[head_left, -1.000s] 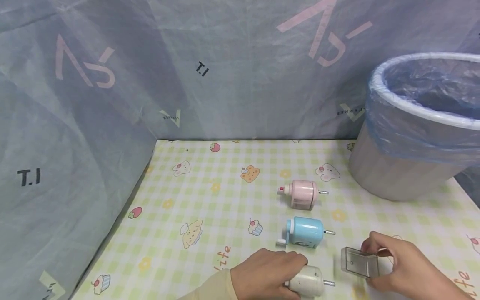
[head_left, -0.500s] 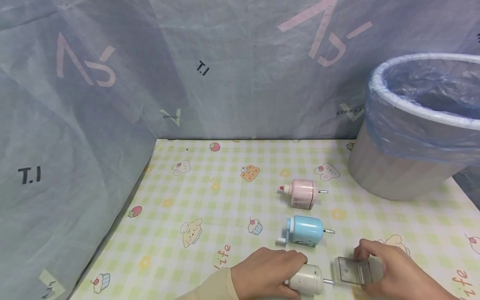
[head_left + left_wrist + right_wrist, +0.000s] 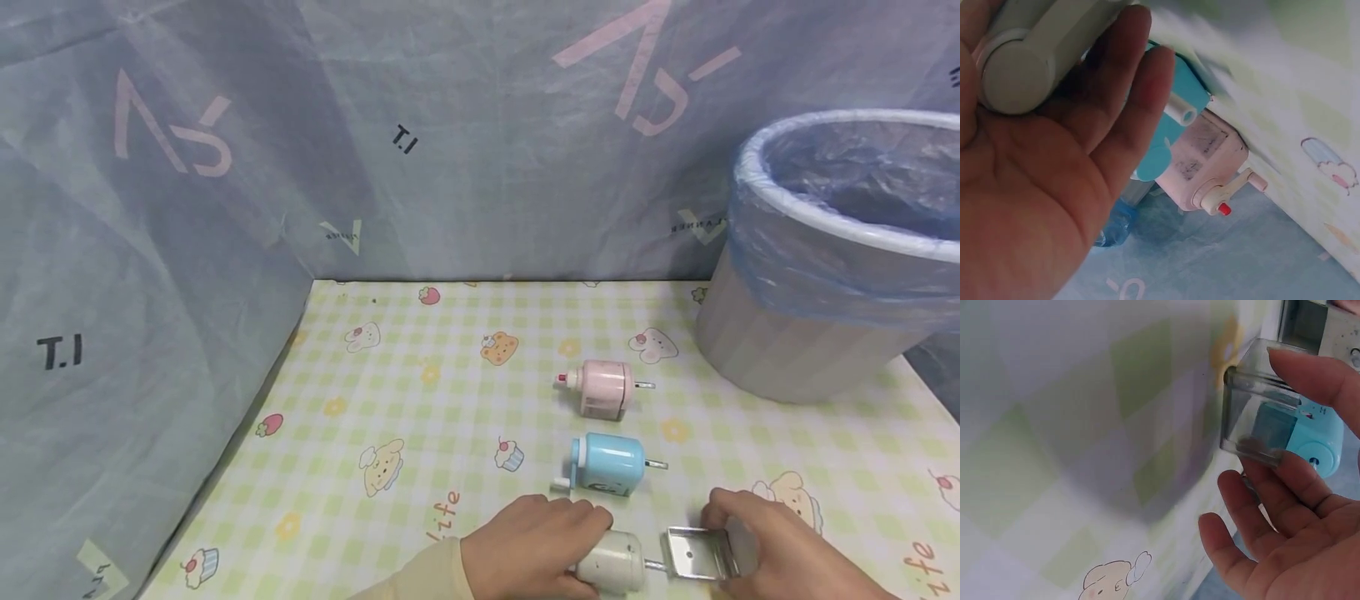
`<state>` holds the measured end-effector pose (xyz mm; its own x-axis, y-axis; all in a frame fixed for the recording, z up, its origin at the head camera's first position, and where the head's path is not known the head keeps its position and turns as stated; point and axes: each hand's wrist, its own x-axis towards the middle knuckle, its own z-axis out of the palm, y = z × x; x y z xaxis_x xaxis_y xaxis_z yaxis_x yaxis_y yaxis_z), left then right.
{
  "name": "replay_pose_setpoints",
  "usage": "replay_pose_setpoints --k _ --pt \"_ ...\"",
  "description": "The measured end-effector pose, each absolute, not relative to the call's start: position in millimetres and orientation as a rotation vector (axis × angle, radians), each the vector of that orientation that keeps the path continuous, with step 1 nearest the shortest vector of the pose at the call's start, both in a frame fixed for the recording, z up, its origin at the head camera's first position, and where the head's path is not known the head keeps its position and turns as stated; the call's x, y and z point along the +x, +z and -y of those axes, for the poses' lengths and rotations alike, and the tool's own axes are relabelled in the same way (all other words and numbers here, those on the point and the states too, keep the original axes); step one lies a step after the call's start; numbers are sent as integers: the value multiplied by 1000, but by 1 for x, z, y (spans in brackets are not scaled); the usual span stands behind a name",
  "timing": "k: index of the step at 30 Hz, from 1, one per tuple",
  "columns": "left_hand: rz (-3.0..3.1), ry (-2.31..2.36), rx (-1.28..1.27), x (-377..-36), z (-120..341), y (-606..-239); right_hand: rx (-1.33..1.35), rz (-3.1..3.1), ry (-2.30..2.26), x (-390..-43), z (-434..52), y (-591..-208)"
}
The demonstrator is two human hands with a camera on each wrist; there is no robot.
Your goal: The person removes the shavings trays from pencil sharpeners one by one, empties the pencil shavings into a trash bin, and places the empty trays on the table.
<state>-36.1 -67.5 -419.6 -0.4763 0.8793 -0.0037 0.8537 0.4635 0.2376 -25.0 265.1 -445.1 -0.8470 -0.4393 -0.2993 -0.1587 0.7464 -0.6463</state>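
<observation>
Three small crank pencil sharpeners lie in a row on the table. My left hand (image 3: 536,546) grips the nearest one, a white sharpener (image 3: 617,562), also seen as the white sharpener (image 3: 1035,50) in the left wrist view. My right hand (image 3: 765,546) pinches a clear plastic drawer (image 3: 697,554) and holds it against the white sharpener's right end; the clear drawer (image 3: 1263,422) shows between thumb and fingers. Behind lie a blue sharpener (image 3: 607,465) and a pink sharpener (image 3: 600,387); the blue sharpener (image 3: 1175,122) and pink sharpener (image 3: 1207,165) also show past my left fingers.
A grey waste bin (image 3: 817,308) lined with a blue bag stands at the back right. A checked cartoon-print tablecloth (image 3: 420,400) covers the table. Blue fabric sheets (image 3: 225,208) wall in the left and back sides.
My right hand has brought the clear drawer down and leftwards until it meets the white sharpener's right end. My left hand has kept its grip on the sharpener.
</observation>
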Motion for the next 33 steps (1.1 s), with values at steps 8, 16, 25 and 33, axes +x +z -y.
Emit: replay_pose_setpoints --k 8,16,25,33 --pt "-2698 220 1613 -34 66 -422 -593 -2594 -777 -25 -267 -445" --pt "-2840 64 1708 -31 69 -408 -611 -2631 -746 -25 -274 -433" --pt "-2980 263 1596 -63 74 -384 -774 -2960 -695 -26 -273 -415" --pt "-2926 490 1478 -93 79 -389 -660 -3072 -774 -31 -277 -392"
